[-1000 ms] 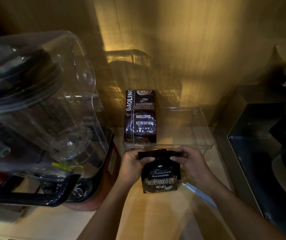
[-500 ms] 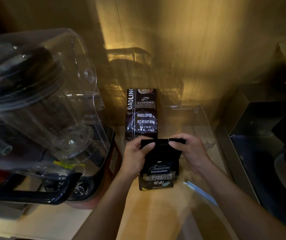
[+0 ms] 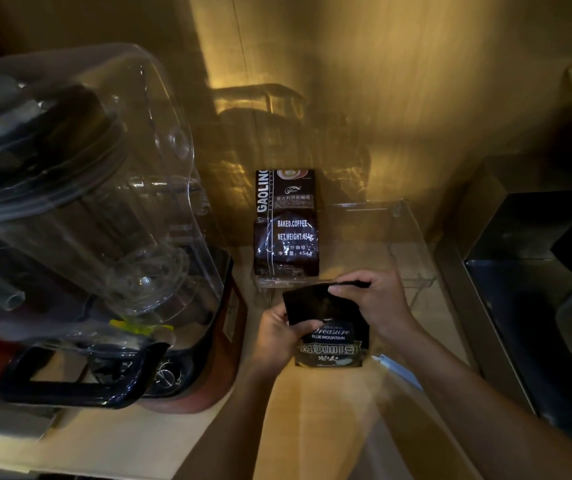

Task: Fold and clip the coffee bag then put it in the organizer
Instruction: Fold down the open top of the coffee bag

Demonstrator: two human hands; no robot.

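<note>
ok, far left you've got a blender [image 3: 80,216]: clear jug tilted toward the camera, dark lid, black handle low at the front, reddish base under it with a dial showing. it sits on the wooden counter [image 3: 312,410], which is dim and warm-lit.

moving right, a dark brown coffee pack [image 3: 286,223] stands upright in the left end of the clear organizer [image 3: 412,251], printed "baked.coffee" and "net weight". rest of the organizer to its right looks bare, though the walls are see-through and hard to trace.

in front of the organizer, your left hand [image 3: 279,336] is closed on the left edge of the black coffee bag [image 3: 329,336], thumb on the front face, fingers behind it. the bag stands on the counter, label facing you, "blue mountain" readable. its top part is bent over forward as a plain black flap, tilted, higher on the right.

your right hand [image 3: 373,303] pinches the top right of that flap, fingertips on the upper edge, palm covering the bag's right side.

just right of the bag, a pale blue strip [image 3: 400,370] lies on the counter, half under your right forearm; cannot tell what it is.

far right, a dark metal appliance [image 3: 534,292], details lost in shadow.
</note>
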